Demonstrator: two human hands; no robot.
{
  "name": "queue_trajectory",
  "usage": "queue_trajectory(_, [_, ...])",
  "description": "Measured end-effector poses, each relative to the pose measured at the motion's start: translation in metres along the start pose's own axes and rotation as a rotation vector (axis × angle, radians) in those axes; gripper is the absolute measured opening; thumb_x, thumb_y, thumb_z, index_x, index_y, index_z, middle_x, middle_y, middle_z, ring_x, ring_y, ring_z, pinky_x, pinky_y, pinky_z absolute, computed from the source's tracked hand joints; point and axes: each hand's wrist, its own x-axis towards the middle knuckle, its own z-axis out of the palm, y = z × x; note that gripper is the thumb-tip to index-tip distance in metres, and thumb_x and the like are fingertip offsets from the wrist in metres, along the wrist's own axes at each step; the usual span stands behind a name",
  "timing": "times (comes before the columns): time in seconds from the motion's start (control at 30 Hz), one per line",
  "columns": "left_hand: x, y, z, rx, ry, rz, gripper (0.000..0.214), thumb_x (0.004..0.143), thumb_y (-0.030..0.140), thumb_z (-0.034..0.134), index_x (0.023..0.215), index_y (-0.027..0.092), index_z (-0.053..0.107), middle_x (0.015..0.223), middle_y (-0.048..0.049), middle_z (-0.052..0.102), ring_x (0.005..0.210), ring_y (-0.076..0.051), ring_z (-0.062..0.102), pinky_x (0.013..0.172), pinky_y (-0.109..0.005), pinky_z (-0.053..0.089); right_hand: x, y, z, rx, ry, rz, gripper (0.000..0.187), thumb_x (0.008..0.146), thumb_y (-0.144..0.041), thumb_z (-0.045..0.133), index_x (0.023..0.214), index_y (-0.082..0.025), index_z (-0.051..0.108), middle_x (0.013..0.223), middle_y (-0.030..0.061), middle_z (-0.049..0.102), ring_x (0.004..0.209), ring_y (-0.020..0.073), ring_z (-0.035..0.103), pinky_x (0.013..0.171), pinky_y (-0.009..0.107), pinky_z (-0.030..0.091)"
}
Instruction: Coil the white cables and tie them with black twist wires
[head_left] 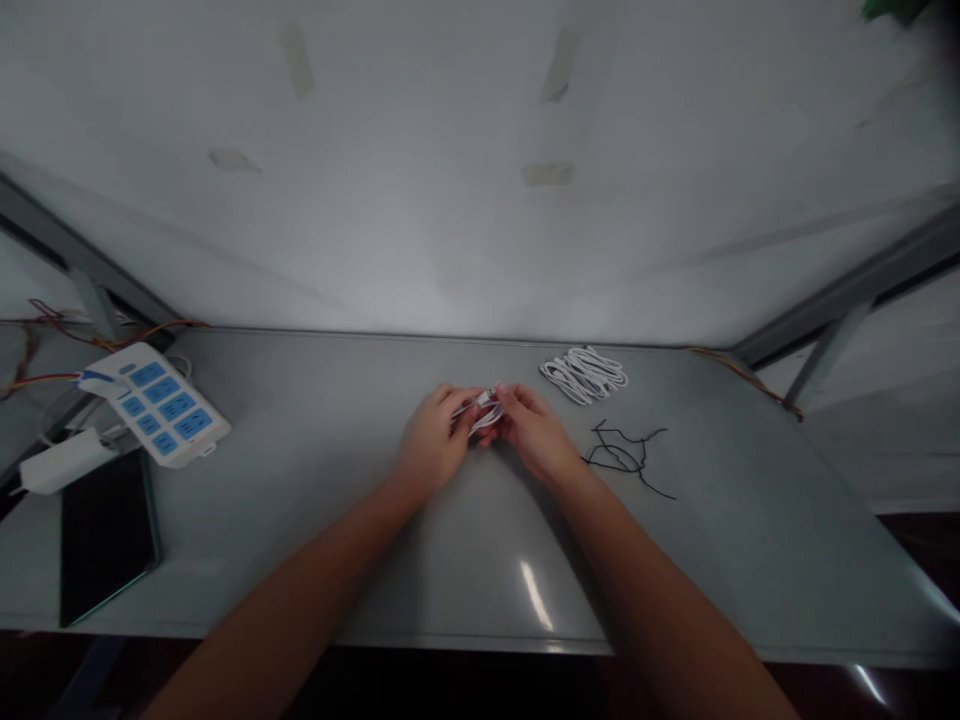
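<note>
Over the middle of the grey table, my left hand (439, 436) and my right hand (534, 428) are close together, both closed on a white USB cable (480, 418). The cable is gathered in loops between them, partly hidden by the fingers. Its plug end sticks up near my right thumb and fingertips. Beyond my right hand, to the right, lies a coiled bundle of white cables (583, 375). Nearer, beside my right forearm, are several thin black twist ties (621, 455), loosely tangled on the table.
At the left stands a white power strip (166, 405) with blue sockets and wires plugged in. A white adapter (67, 460) and a dark tablet (109, 535) lie in front of it. A white panel (420, 200) rises behind the table (300, 400), with metal frame bars at both sides.
</note>
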Motion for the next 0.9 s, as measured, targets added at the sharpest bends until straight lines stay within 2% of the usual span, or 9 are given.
queue_trajectory(0.17, [0.003,0.007,-0.005,-0.156,0.026,-0.125,0.029,0.099,0.039,0.061,0.115,0.022,0.078,0.11,-0.01,0.069,0.089,-0.019,0.069,0.071,-0.028,0.057,-0.002,-0.003,0.004,-0.002,0.012,-0.004,0.052,0.077,-0.068,0.079,0.097,-0.024,0.06,0.079,0.0005,0.072,0.063,0.0168,0.066,0.059,0.033,0.058])
queue_trajectory(0.27, [0.004,0.007,-0.006,-0.307,0.046,-0.226,0.031,0.092,0.044,0.069,0.108,0.02,0.079,0.108,-0.0087,0.072,0.072,-0.014,0.066,0.061,-0.026,0.053,-0.004,-0.005,0.005,-0.045,-0.042,0.004,0.052,0.074,-0.063,0.084,0.101,-0.024,0.062,0.087,0.0011,0.072,0.068,0.017,0.068,0.065,0.034,0.059])
queue_trajectory(0.37, [0.007,0.003,-0.005,-0.461,0.069,-0.34,0.036,0.089,0.049,0.069,0.106,0.018,0.077,0.099,-0.0071,0.076,0.066,-0.014,0.064,0.062,-0.027,0.053,-0.005,-0.008,0.005,-0.118,-0.153,-0.021,0.053,0.068,-0.05,0.093,0.105,-0.025,0.065,0.095,0.0023,0.074,0.08,0.0196,0.072,0.073,0.034,0.06])
queue_trajectory(0.47, [0.009,0.0,-0.005,-0.537,0.123,-0.38,0.038,0.09,0.052,0.067,0.102,0.017,0.074,0.095,-0.007,0.077,0.076,-0.017,0.068,0.072,-0.029,0.055,-0.004,-0.009,0.004,-0.171,-0.176,-0.026,0.05,0.069,-0.047,0.093,0.104,-0.022,0.068,0.095,0.0035,0.075,0.079,0.0186,0.072,0.077,0.036,0.062])
queue_trajectory(0.57, [0.01,0.0,-0.006,-0.506,0.141,-0.357,0.038,0.09,0.053,0.065,0.1,0.017,0.072,0.098,-0.0076,0.078,0.085,-0.019,0.07,0.078,-0.031,0.056,-0.002,-0.008,0.001,-0.188,-0.147,-0.027,0.05,0.071,-0.05,0.091,0.104,-0.02,0.068,0.093,0.0046,0.076,0.075,0.0176,0.072,0.076,0.035,0.063])
queue_trajectory(0.67, [0.009,0.005,-0.01,-0.416,0.084,-0.308,0.037,0.093,0.052,0.063,0.104,0.017,0.07,0.098,-0.0075,0.077,0.085,-0.02,0.07,0.079,-0.032,0.056,-0.002,-0.006,0.0,-0.183,-0.127,-0.03,0.052,0.069,-0.048,0.093,0.103,-0.021,0.065,0.091,0.0024,0.074,0.071,0.0162,0.071,0.074,0.033,0.061])
queue_trajectory(0.83, [0.006,0.008,-0.012,-0.238,0.024,-0.114,0.026,0.096,0.043,0.06,0.092,0.019,0.071,0.101,-0.0089,0.072,0.096,-0.021,0.069,0.089,-0.034,0.054,-0.009,-0.008,0.004,-0.097,-0.113,0.023,0.057,0.076,-0.056,0.085,0.118,-0.027,0.06,0.09,-0.0007,0.07,0.066,0.0155,0.068,0.058,0.029,0.051])
queue_trajectory(0.9, [0.005,0.007,-0.01,-0.22,0.026,-0.081,0.025,0.096,0.041,0.06,0.093,0.019,0.07,0.104,-0.0091,0.071,0.099,-0.021,0.068,0.092,-0.034,0.054,-0.009,-0.008,0.006,-0.091,-0.094,0.021,0.053,0.079,-0.061,0.08,0.114,-0.026,0.061,0.086,-0.0014,0.069,0.063,0.015,0.066,0.055,0.027,0.047])
